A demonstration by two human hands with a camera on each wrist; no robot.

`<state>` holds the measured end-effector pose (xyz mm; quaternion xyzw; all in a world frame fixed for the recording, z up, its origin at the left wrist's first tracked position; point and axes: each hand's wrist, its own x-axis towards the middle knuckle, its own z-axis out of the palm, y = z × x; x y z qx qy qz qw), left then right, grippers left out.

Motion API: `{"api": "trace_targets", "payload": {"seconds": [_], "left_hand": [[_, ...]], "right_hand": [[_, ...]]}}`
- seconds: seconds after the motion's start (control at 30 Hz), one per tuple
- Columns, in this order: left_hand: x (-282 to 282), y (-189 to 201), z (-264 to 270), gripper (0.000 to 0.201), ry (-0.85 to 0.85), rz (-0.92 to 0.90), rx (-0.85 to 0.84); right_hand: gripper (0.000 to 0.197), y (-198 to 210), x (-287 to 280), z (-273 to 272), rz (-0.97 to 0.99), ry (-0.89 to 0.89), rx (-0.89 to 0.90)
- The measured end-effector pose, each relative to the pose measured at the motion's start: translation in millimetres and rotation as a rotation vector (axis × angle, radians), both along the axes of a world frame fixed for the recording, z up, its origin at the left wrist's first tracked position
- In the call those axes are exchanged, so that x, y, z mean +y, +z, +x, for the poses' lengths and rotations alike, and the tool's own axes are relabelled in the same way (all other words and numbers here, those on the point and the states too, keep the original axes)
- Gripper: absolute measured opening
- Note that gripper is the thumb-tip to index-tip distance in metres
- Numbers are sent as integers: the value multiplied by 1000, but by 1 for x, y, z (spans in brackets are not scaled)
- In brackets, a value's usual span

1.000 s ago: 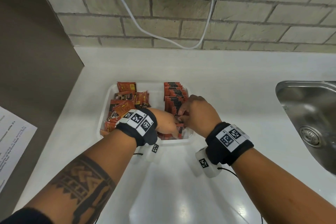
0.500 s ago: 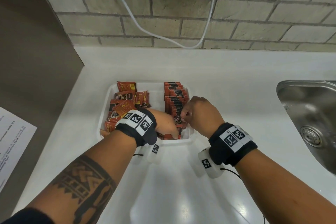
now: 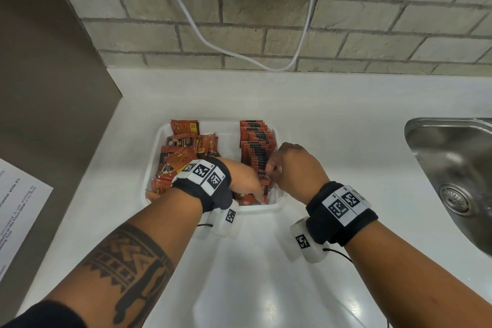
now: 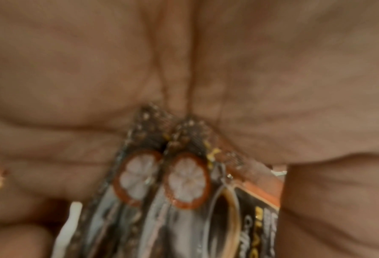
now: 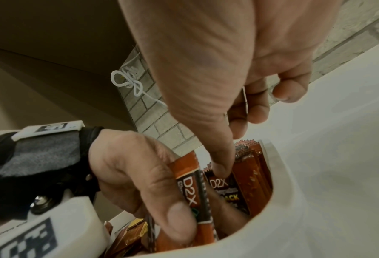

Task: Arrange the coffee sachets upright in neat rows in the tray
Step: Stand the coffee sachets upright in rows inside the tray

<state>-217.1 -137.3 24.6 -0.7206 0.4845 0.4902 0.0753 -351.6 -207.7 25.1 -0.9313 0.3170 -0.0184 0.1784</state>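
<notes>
The left hand (image 3: 246,181) grips a small stack of sachets (image 5: 195,193) at the tray's (image 3: 159,141) near edge, long axis upright, at about nine o'clock from the right hand's (image 3: 295,168) index finger (image 5: 219,157), which presses into the upright row (image 3: 257,146), its other fingers curled and holding nothing. Only the right wrist view shows that gap; the head view hides it behind knuckles.
</notes>
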Motion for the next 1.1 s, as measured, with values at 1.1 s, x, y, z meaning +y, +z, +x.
{"api": "trace_targets", "payload": {"seconds": [1.1], "left_hand": [[63, 48, 48, 56, 135, -646, 55]], "right_hand": [[4, 37, 12, -23, 288, -111, -511]]}}
